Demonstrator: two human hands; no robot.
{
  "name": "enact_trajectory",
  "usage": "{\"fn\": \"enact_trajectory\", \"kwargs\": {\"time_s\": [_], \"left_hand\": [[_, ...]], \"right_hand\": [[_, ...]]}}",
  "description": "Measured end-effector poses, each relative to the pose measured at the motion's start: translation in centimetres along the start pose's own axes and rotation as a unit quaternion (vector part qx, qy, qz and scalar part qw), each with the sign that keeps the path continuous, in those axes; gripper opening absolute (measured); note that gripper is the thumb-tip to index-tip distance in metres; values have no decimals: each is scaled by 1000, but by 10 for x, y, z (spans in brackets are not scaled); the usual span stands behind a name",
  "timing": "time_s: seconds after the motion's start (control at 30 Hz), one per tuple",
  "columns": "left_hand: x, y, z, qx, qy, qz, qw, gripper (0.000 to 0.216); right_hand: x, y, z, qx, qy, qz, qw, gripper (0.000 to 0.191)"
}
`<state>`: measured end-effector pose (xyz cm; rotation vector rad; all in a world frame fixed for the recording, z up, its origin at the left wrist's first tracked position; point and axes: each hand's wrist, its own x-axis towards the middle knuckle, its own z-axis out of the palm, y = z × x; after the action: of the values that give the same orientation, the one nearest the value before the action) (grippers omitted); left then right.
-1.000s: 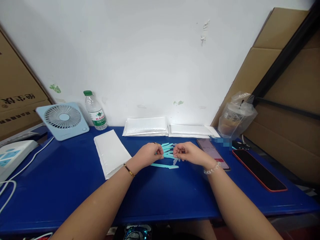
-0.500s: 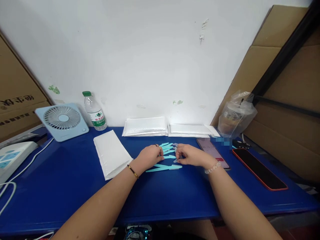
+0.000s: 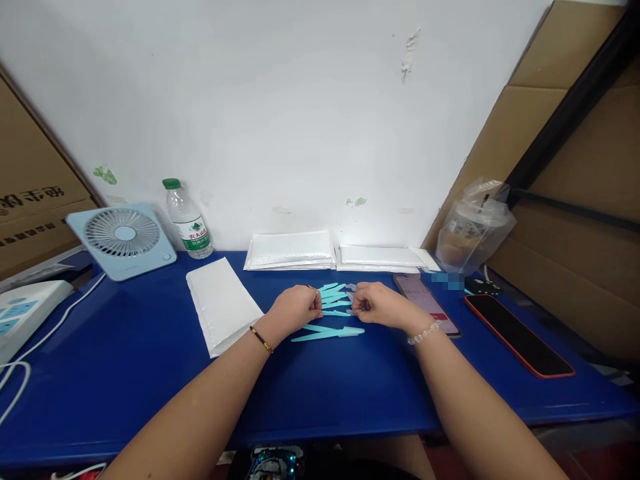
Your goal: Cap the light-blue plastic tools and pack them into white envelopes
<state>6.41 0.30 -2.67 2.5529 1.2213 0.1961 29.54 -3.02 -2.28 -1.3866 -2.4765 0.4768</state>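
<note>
Several turquoise eyebrow razors (image 3: 334, 293) with clear caps at their right ends lie in a loose row on the blue table. My left hand (image 3: 295, 311) is closed at the handle end of the nearest razor in that row (image 3: 337, 313). At its capped end, my right hand (image 3: 379, 305) is closed too, thumb and fingers pinched together. Nearer to me, loose razors (image 3: 330, 333) lie crossed over each other, untouched by either hand. A white bubble mailer (image 3: 224, 303) lies flat to the left of my left hand.
Stacked white mailers (image 3: 291, 251) and a second stack (image 3: 379, 257) stand against the wall. A phone with a lit screen (image 3: 425, 303) and a red-cased phone (image 3: 520, 335) lie right. A bagged drink cup (image 3: 473, 230), water bottle (image 3: 189, 223) and blue fan (image 3: 123, 240) stand behind.
Both hands have shifted only slightly, with the fingers at the same razor. Its clear cap shows less beside my right fingers. The view has tilted a little.
</note>
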Motion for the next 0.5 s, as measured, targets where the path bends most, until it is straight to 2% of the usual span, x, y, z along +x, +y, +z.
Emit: {"fn": "enact_trajectory", "kwargs": {"time_s": [0.27, 0.5], "left_hand": [[-2, -1, -2, -3, 5, 2, 1000, 10], [-3, 9, 2, -31, -35, 10, 999, 14]], "right_hand": [[-1, -6, -1, 25, -8, -6, 1000, 11], [1, -13, 0, 66, -26, -46, 996, 13]]}}
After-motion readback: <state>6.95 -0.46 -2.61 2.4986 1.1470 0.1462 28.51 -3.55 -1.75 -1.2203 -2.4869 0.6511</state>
